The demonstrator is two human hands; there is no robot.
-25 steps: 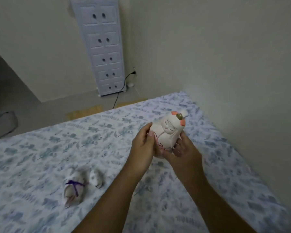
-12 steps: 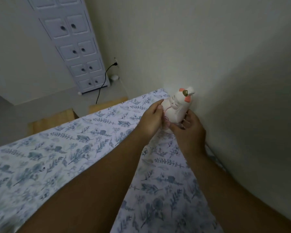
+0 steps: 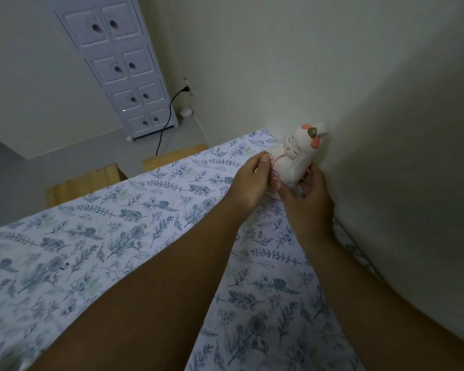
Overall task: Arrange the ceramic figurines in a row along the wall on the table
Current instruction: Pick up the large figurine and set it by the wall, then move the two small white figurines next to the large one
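A floral-print cloth covers the surface. At its far corner, right of centre, a white ceramic rabbit figurine stands against the wall, grasped by left hand and right hand. A white drawer cabinet stands upper left.

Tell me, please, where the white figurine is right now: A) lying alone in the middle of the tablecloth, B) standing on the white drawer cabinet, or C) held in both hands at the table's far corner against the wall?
C: both the left hand and right hand grip the figurine by the wall.
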